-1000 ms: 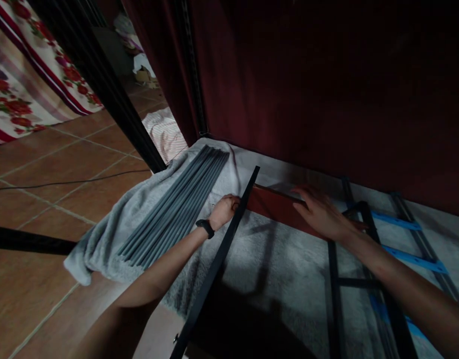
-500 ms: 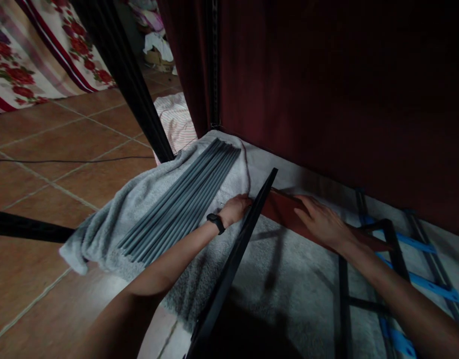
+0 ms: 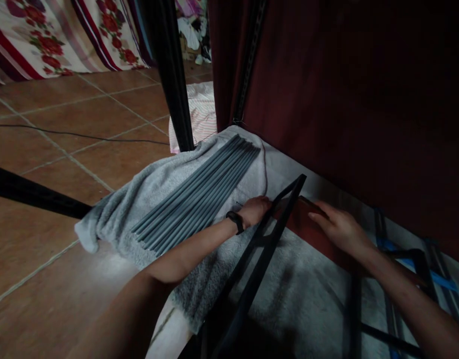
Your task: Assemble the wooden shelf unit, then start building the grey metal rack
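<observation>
A reddish-brown board (image 3: 302,225) lies along the grey surface, crossing behind a tilted black metal frame (image 3: 271,247). My right hand (image 3: 341,229) grips the board's far edge, thumb and fingers closed on it. At the board's left end, beside the frame's upper part, is my left hand (image 3: 254,210), its fingers curled and their tips hidden. A dark band (image 3: 234,222) circles that wrist. A thin metal piece (image 3: 238,204) shows near it, too small to name. Left of this hand, several grey rods (image 3: 199,194) rest side by side on a grey towel (image 3: 139,194).
Another black frame (image 3: 419,259) and blue parts (image 3: 444,280) lie at the right. Black posts (image 3: 173,85) rise at the left, and a dark red curtain (image 3: 326,89) hangs behind. A cable (image 3: 83,134) crosses the tiled floor (image 3: 38,209).
The view has shifted, so most things sit further right. The near black frame has turned, and both its long bars now show. My right hand has closed over the board's edge.
</observation>
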`<act>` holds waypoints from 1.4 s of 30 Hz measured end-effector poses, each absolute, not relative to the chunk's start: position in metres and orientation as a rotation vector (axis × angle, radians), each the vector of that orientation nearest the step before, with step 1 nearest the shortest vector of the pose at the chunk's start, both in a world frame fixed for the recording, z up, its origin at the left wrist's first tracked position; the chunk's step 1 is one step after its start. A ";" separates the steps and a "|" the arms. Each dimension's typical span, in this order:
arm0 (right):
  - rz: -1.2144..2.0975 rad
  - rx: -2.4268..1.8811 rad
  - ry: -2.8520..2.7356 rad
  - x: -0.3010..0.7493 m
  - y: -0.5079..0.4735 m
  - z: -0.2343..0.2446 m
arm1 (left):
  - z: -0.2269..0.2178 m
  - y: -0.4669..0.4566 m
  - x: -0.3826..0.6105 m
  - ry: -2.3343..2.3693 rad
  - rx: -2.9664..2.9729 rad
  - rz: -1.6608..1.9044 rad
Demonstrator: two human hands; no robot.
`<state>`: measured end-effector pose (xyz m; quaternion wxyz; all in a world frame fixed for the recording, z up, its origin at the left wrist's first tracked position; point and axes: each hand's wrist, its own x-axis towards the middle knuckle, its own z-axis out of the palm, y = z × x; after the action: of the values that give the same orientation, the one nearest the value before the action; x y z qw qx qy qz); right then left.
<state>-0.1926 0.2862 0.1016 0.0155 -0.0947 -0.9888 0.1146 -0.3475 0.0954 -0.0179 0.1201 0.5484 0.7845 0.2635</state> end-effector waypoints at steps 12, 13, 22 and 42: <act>0.458 -0.405 -3.023 -0.182 0.288 0.097 | -0.018 0.097 -0.352 2.304 1.397 0.756; 0.463 -0.413 -3.030 -0.182 0.287 0.098 | -0.017 0.096 -0.352 2.302 1.413 0.746; 0.462 -0.475 -3.096 -0.182 0.285 0.103 | -0.018 0.095 -0.350 2.288 1.496 0.785; 0.511 -0.445 -3.083 -0.182 0.287 0.099 | -0.018 0.095 -0.361 2.203 1.540 0.704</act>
<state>-0.1824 0.2868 0.0989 -0.0075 -0.1409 -0.9767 0.1617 -0.3612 0.0954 -0.0184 0.1809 0.5451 0.7798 0.2491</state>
